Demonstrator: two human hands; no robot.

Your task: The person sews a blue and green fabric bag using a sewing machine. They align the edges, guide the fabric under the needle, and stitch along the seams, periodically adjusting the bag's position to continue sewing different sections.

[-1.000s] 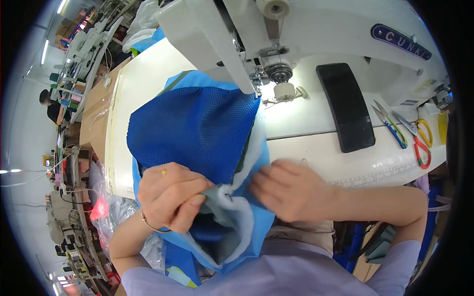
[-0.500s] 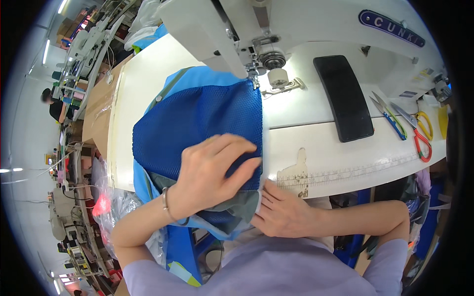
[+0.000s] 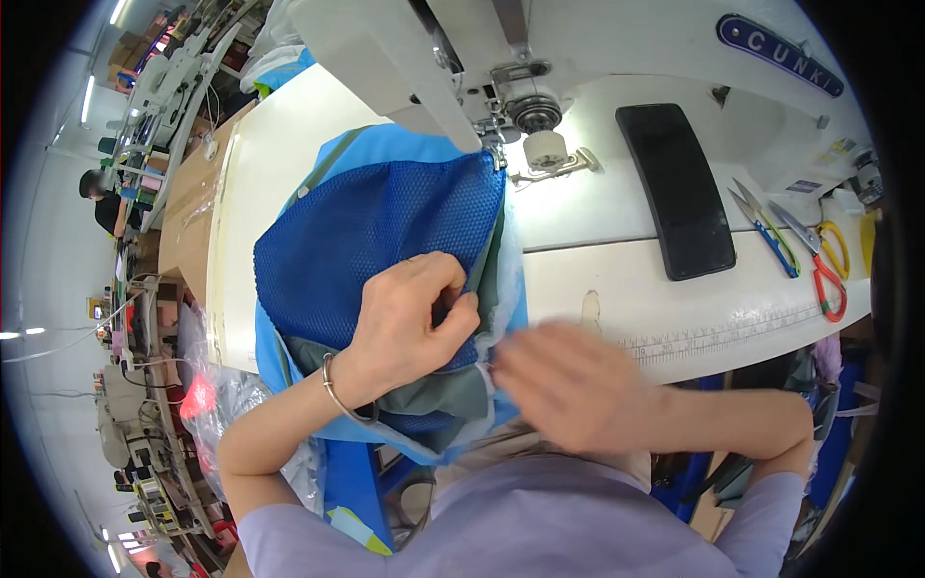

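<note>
Blue mesh fabric (image 3: 328, 231) lies over light-blue and grey-green layers (image 3: 424, 395) on the sewing machine table. The far right corner of the mesh is under the presser foot (image 3: 498, 156) of the white sewing machine (image 3: 385, 58). My left hand (image 3: 409, 313) is closed, thumb and fingers pinching the right edge of the mesh and lifting it off the layers beneath. Smeared by motion, my right hand (image 3: 573, 385) is at the lower right edge of the light-blue layer; whether its fingers grip anything is unclear.
A black phone (image 3: 676, 193) lies to the right. Beyond it are thread snips (image 3: 766, 231) and red-and-yellow-handled scissors (image 3: 819, 260). A measuring scale (image 3: 713, 332) runs along the table's front edge. A cardboard piece (image 3: 193, 212) and clear plastic bags (image 3: 236, 405) are at left.
My left hand has closed on the mesh edge and pulled it leftward, uncovering grey-green and light-blue layers. My right hand has shifted slightly right and up, now blurred.
</note>
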